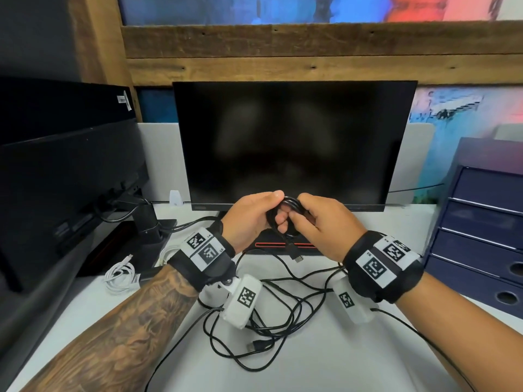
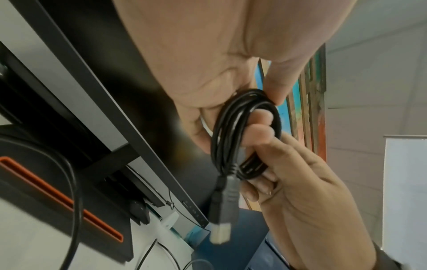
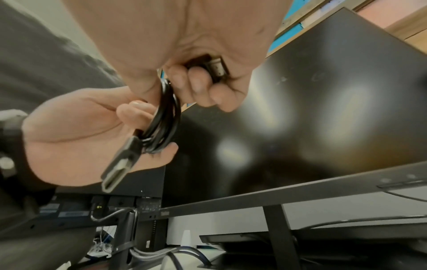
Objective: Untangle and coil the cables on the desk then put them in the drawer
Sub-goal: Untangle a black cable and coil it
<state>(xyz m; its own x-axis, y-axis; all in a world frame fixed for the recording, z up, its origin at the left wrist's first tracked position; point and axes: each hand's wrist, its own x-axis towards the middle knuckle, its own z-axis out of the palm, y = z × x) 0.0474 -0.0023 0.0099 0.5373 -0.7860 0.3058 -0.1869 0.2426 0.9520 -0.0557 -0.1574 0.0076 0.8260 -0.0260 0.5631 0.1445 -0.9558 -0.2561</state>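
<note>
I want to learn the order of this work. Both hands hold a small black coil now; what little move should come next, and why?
Probably tuck the hanging plug end into the black coil, so it keeps its shape. The left hand and right hand both grip the finished loops, and only that short end dangles free. The drawer unit to the right looks closed, and the tangled cables remain on the desk.

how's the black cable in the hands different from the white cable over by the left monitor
The black coiled cable is held above the white desk by both the left hand and right hand; the white cable lies untouched on it. The black one is wound into tight, neat loops; the white one sits in a looser bundle. Both are thin with plugs at their ends.
</note>
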